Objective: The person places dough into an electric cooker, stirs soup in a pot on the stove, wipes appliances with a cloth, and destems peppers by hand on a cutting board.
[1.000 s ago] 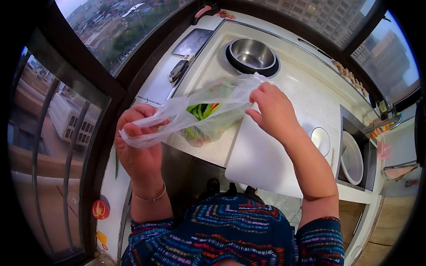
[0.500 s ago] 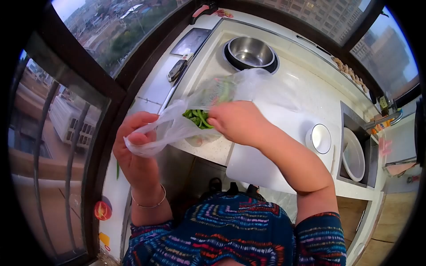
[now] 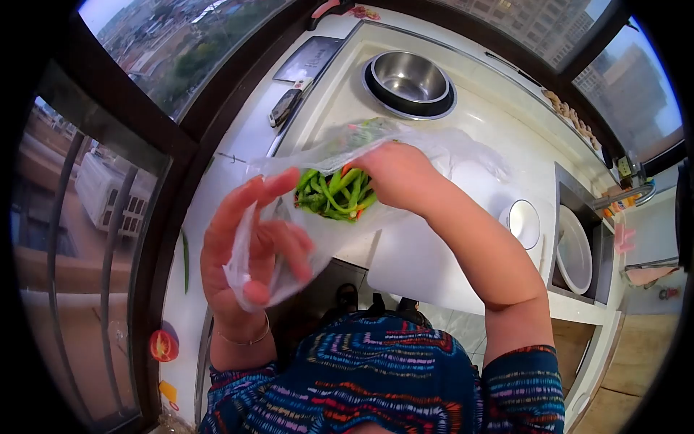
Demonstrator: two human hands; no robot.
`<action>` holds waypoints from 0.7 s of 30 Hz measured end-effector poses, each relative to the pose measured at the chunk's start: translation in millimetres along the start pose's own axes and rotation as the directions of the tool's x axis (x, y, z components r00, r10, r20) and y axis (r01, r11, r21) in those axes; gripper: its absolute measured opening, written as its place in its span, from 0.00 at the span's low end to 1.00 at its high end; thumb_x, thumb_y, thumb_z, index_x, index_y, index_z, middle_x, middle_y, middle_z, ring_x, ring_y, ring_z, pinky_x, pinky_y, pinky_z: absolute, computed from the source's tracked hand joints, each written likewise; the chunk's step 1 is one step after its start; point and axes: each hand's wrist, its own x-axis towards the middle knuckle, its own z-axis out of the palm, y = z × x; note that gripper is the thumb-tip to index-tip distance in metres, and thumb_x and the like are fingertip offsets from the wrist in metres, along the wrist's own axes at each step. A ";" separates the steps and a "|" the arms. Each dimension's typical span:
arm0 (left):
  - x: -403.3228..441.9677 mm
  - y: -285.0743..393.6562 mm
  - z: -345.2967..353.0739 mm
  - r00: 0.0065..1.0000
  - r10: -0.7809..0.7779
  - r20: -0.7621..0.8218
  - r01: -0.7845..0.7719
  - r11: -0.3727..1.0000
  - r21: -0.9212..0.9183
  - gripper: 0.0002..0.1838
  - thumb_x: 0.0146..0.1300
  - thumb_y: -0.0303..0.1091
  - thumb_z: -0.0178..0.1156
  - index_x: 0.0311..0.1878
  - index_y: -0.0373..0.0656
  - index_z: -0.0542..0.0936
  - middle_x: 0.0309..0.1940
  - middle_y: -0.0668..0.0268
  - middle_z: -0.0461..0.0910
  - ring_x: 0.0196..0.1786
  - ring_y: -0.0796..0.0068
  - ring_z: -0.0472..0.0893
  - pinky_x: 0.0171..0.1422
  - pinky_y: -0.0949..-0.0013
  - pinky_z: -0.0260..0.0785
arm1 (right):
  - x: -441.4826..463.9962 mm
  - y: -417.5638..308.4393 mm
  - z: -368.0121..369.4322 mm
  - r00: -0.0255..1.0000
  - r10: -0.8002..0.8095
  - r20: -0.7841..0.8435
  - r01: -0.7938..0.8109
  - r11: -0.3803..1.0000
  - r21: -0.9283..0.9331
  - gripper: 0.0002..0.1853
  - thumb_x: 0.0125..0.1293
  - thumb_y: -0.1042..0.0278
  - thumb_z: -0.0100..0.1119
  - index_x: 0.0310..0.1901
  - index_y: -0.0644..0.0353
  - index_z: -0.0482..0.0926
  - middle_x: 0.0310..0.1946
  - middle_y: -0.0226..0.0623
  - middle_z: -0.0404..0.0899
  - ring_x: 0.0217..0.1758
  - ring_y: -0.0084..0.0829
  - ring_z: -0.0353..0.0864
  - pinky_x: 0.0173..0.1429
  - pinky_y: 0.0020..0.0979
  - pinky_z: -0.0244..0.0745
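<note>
A clear plastic bag [image 3: 325, 153] lies open over the counter's near edge, with green peppers [image 3: 329, 194] and a few red ones showing inside. My left hand [image 3: 253, 242] is at the bag's left side, its fingers spread against the film and partly covered by it. Beside the peppers, my right hand [image 3: 394, 177] reaches into the bag's opening with its fingers curled; the fingertips are hidden, and what they hold, if anything, cannot be made out.
A steel bowl [image 3: 410, 78] stands at the back. Right of the bag are a white board [image 3: 434, 253], a white cup [image 3: 522, 224] and a sink holding a basin [image 3: 575, 249]. A cleaver [image 3: 309, 59] and half a tomato [image 3: 164, 346] are at left.
My right hand went from the bag's right rim down to the peppers, then slightly up and right. My left hand moved right and its fingers spread. More peppers show.
</note>
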 end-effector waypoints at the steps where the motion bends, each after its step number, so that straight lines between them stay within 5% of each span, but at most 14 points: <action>1: -2.6 5.1 4.6 0.998 -0.054 -0.020 0.053 0.998 -0.043 0.47 0.43 0.51 0.68 0.61 0.33 0.60 0.56 0.40 0.64 0.31 0.73 0.79 0.40 0.72 0.70 | 11.9 0.4 8.3 0.991 -0.111 -0.075 0.110 0.994 -0.028 0.20 0.41 0.77 0.58 0.42 0.52 0.77 0.38 0.41 0.77 0.44 0.41 0.75 0.45 0.39 0.71; 4: -5.7 12.2 10.5 0.982 -0.150 -0.112 0.140 0.986 -0.093 0.50 0.39 0.45 0.72 0.63 0.32 0.56 0.59 0.36 0.58 0.22 0.80 0.77 0.29 0.81 0.69 | 34.6 12.7 37.9 0.944 -0.300 -0.138 0.283 0.950 -0.129 0.21 0.41 0.78 0.58 0.41 0.49 0.78 0.41 0.37 0.77 0.48 0.39 0.74 0.48 0.39 0.69; 6: -7.3 14.6 2.4 0.991 -0.133 -0.001 0.133 0.989 0.068 0.50 0.43 0.50 0.68 0.65 0.37 0.54 0.61 0.36 0.55 0.22 0.77 0.79 0.28 0.81 0.71 | 43.0 22.5 58.2 0.917 -0.379 -0.125 0.351 0.915 -0.197 0.20 0.43 0.77 0.58 0.42 0.49 0.78 0.44 0.37 0.76 0.50 0.39 0.73 0.50 0.39 0.68; 8: -11.3 17.2 -0.1 0.990 -0.143 -0.011 0.143 0.986 0.080 0.50 0.43 0.49 0.69 0.65 0.37 0.54 0.61 0.37 0.56 0.21 0.78 0.79 0.28 0.82 0.71 | 40.0 24.4 58.9 0.803 -0.469 -0.369 0.379 0.878 -0.293 0.17 0.48 0.73 0.55 0.43 0.50 0.77 0.42 0.37 0.75 0.50 0.39 0.73 0.50 0.38 0.68; 12: -15.4 16.3 -2.8 0.989 -0.142 -0.033 0.145 0.985 0.092 0.52 0.40 0.50 0.70 0.65 0.36 0.54 0.61 0.38 0.56 0.21 0.82 0.78 0.28 0.84 0.70 | 39.3 30.3 68.6 0.874 -0.297 -0.384 0.262 0.955 -0.141 0.06 0.51 0.72 0.52 0.31 0.55 0.77 0.34 0.37 0.76 0.42 0.40 0.75 0.50 0.40 0.68; 21: -11.3 14.1 -4.7 0.996 -0.085 0.020 0.081 0.988 0.134 0.53 0.37 0.48 0.72 0.64 0.35 0.56 0.59 0.36 0.57 0.20 0.85 0.77 0.27 0.85 0.69 | 29.5 25.6 35.2 0.829 -0.461 -0.317 0.339 0.865 -0.370 0.07 0.49 0.73 0.53 0.32 0.53 0.78 0.30 0.37 0.76 0.39 0.41 0.74 0.51 0.41 0.66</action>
